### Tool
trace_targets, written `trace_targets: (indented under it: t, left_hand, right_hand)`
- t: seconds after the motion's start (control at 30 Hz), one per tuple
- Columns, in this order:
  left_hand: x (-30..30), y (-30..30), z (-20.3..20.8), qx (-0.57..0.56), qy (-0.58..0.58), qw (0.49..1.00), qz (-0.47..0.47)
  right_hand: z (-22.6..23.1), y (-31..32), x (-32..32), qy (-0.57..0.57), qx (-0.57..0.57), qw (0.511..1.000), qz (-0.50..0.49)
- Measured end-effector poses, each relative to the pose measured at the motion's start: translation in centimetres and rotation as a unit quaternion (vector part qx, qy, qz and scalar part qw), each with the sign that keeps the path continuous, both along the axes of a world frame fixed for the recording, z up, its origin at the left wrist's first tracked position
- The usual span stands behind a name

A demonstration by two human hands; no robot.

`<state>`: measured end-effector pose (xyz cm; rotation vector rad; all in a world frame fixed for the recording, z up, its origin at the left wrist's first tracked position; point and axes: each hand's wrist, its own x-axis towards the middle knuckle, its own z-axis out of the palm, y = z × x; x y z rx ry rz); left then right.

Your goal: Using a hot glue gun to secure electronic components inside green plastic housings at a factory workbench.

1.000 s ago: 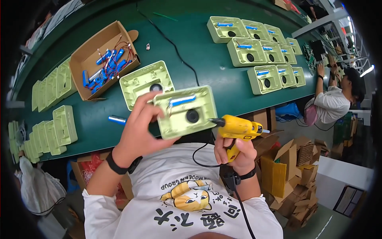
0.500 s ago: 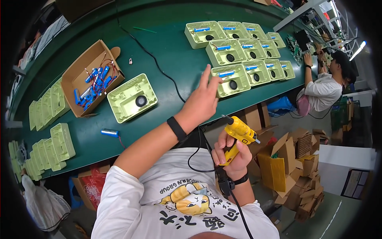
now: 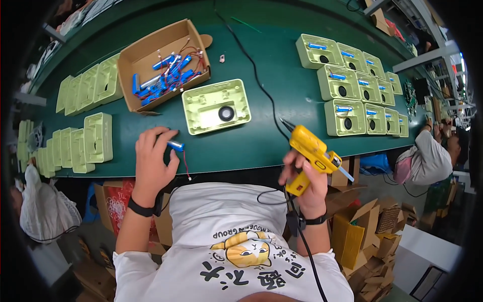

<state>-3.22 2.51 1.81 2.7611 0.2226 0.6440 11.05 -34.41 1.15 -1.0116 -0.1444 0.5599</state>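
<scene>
My right hand grips a yellow hot glue gun by its handle. The gun's nozzle points up and left, and a glue stick pokes out of its back end. Around a single blue battery with a red lead, my left hand has its thumb and fingers apart. One end of that battery is hidden by the hand. Just beyond, a pale green plastic housing lies open side up. A round black part sits inside it.
A cardboard box of blue batteries stands behind the housing. Stacked green housings line the left; several with batteries stand in rows at right. A black cable crosses the green table. A co-worker sits far right.
My left hand has moved from the filled housings at right to the loose battery at left. The view has swung left. The glue gun stays in my right hand.
</scene>
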Motion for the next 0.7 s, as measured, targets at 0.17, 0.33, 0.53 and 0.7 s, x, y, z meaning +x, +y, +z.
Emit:
trace_targets:
  t: [0.17,0.33,0.53,0.7]
  left_hand:
    - [-1.0,1.1,-3.4,-0.177,0.040,0.983,0.019]
    - [2.0,-3.1,-5.8,-0.493,-0.120,0.861,0.011]
    - [-0.6,-8.4,-5.0,-0.614,-0.117,0.780,-0.019]
    - [-3.0,-6.5,-4.8,-0.575,-0.081,0.813,0.027]
  right_hand:
    - [-0.5,8.0,3.4,-0.099,-0.035,0.994,-0.028]
    - [-3.3,10.5,3.7,-0.075,-0.067,0.995,-0.006]
    - [-2.1,6.5,0.5,-0.069,-0.074,0.995,0.016]
    - [1.0,2.6,-1.1,-0.079,-0.161,0.984,0.001]
